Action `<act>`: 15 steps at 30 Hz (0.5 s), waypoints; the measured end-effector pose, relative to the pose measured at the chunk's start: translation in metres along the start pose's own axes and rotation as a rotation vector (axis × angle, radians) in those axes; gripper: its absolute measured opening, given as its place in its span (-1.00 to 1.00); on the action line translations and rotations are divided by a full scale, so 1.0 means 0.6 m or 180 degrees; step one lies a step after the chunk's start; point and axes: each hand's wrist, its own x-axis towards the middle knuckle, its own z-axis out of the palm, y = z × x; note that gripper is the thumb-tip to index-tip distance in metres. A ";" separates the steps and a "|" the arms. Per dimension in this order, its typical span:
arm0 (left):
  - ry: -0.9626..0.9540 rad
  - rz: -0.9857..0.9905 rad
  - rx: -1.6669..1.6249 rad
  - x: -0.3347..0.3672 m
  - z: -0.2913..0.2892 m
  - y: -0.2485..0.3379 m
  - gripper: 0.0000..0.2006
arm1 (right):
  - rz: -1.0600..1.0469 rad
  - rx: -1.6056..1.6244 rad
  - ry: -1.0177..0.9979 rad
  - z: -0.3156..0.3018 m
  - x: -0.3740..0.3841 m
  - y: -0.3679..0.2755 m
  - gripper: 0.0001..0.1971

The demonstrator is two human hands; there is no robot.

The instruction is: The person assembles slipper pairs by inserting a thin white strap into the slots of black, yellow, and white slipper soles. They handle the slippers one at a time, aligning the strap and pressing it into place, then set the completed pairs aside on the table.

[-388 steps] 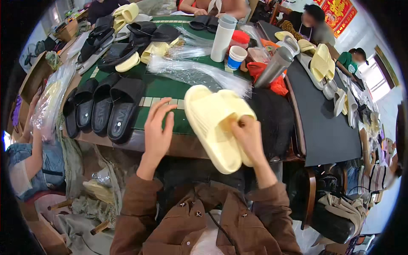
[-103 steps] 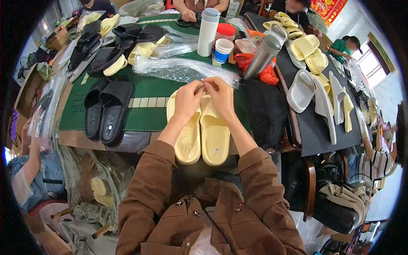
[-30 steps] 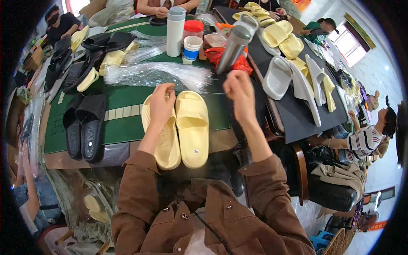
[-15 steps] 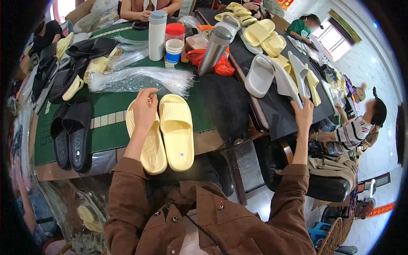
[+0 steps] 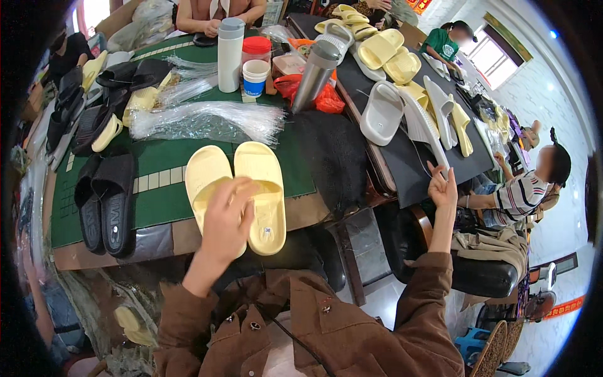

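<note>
at the left, a pair of black slippers (image 5: 113,195) stands side by side on the green mat (image 5: 157,201), toes pointing away from the person and heels at the near table edge. behind and to the right lies a bundle of clear plastic strands (image 5: 207,121). nearer the middle, the yellow slippers (image 5: 259,168) sit next to each other at the near edge, right of the black pair; their toes point away too, the long axes running nearly straight out from the person, with a small sticker at the heel of the right one. the left hand (image 5: 226,217) is over the left slipper of that pair, half open, fingers loosely curled with a gap to the thumb; nothing shows in its grip, and whether it touches the strap cannot be told. farther right, on the dark table (image 5: 411,185), a grey slipper (image 5: 422,125) slants from far left to near right along its long axis; its near end lies between the parted thumb and forefinger of the right hand (image 5: 443,187), though whether they grip it is unclear. judging by the layout, the black and yellow pairs look matched and lined up, while the slippers on the dark table remain loosely spread; any tie between the yellow two cannot be made out
</note>
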 end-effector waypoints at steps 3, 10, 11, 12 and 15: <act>-0.0304 -0.0170 0.0550 -0.043 0.004 0.024 -0.60 | 0.0118 0.0423 0.0011 0.008 0.033 -0.012 -0.22; -0.0572 -0.0580 0.1094 -0.064 0.005 0.016 -0.46 | -0.0455 -0.0405 -0.0100 -0.001 0.058 -0.018 -0.53; -0.0681 -0.0647 0.1152 -0.068 0.008 0.007 -0.46 | -0.0655 -0.0571 -0.0008 0.024 0.049 0.011 -0.57; -0.0792 -0.0706 0.1201 -0.071 0.011 0.002 -0.46 | -0.1005 -0.0860 -0.0104 0.034 0.044 0.027 -0.57; -0.0917 -0.0717 0.1508 -0.067 0.034 -0.007 -0.43 | -0.1421 -0.1573 -0.0514 0.069 0.025 0.051 -0.63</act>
